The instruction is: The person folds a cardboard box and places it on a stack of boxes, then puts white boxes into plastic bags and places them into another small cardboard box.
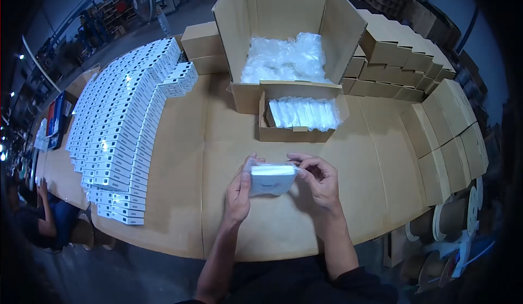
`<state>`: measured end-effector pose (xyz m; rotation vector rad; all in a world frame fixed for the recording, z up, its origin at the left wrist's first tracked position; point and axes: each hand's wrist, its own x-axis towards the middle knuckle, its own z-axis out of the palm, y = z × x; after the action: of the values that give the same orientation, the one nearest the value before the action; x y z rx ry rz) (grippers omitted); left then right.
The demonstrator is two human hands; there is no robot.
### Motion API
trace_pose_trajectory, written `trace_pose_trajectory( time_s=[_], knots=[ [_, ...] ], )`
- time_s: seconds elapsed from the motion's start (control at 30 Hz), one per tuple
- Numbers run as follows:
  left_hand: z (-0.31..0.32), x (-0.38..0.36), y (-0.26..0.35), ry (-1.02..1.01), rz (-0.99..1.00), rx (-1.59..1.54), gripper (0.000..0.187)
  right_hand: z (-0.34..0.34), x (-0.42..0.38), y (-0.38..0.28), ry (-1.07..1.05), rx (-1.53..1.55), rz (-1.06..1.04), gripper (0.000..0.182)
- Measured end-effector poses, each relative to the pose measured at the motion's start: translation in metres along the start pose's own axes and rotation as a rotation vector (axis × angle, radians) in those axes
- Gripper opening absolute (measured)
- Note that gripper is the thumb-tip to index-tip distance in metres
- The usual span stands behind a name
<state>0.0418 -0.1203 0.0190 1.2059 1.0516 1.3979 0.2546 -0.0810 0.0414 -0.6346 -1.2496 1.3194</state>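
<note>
Between my two hands is a small white box in a clear plastic bag (271, 180), held above the cardboard-covered table. My left hand (238, 191) grips its left side, thumb on the near face. At the upper right corner, the fingers of my right hand (318, 177) pinch the bag's edge. Just beyond stands a small open carton (297, 135) with a row of similar bagged white items (305, 113). Behind it, a large open carton (289, 10) holds a heap of clear plastic bags (286, 59).
Stacked white boxes (117, 124) fill the table's left side. Brown cartons (403, 48) are piled at the back right, with more cartons (449, 135) along the right edge. Cable spools (452, 217) sit below on the right. Another person's arm (46, 211) shows at far left.
</note>
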Motion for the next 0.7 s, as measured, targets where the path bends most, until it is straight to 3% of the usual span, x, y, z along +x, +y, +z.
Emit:
trace_pose_trajectory(
  time_s=[0.13, 0.23, 0.33, 0.37, 0.47, 0.53, 0.7],
  knots=[
    [-0.002, -0.001, 0.004, -0.041, -0.014, 0.029, 0.059, -0.005, -0.002, 0.007, -0.036, 0.147, -0.017, 0.011],
    [0.001, -0.001, -0.009, -0.040, -0.089, -0.086, 0.064, 0.001, -0.003, 0.008, 0.024, 0.046, 0.047, 0.019],
    [0.011, -0.005, -0.002, -0.048, -0.189, -0.497, 0.064, 0.027, -0.005, -0.001, 0.129, 0.236, 0.050, 0.030],
    [0.012, -0.005, -0.003, -0.051, -0.178, -0.484, 0.062, 0.021, -0.010, 0.004, 0.070, 0.198, 0.113, 0.044],
    [0.016, -0.005, -0.004, -0.069, -0.093, -0.326, 0.056, 0.019, -0.018, 0.009, 0.064, -0.020, 0.234, 0.053],
    [0.021, -0.006, 0.000, -0.090, 0.035, -0.067, 0.048, 0.021, -0.019, 0.008, 0.047, -0.106, 0.199, 0.038],
    [0.018, -0.008, -0.009, 0.005, -0.195, -0.276, 0.027, 0.001, -0.019, 0.009, -0.091, -0.207, 0.251, 0.020]
  ],
)
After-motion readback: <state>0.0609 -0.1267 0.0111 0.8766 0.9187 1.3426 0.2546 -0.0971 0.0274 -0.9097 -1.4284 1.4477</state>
